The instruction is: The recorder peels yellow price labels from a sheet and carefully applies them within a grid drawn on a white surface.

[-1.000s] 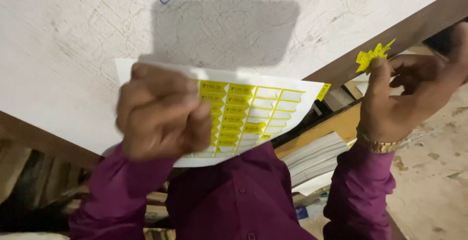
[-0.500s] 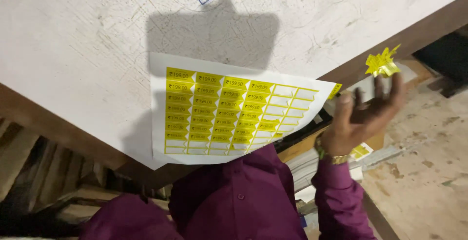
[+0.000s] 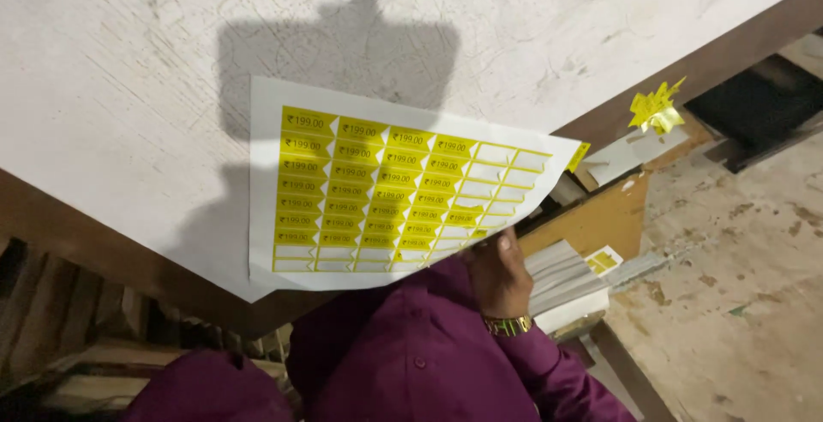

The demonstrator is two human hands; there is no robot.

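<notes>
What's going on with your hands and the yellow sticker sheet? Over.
Right hand under the sticker sheet, at its near edge; grip hidden. Left hand not in view. Sheet lies on white table, partly overhanging. Nothing on top of it.

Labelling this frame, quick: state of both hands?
Left hand: not in view.
Right hand: under the near edge of the sticker sheet, touching it; fingers hidden, grip cannot be told.

Yellow-grid sticker sheet (image 3: 377, 195), white table (image 3: 129, 70), purple sleeve (image 3: 549, 379).
</notes>
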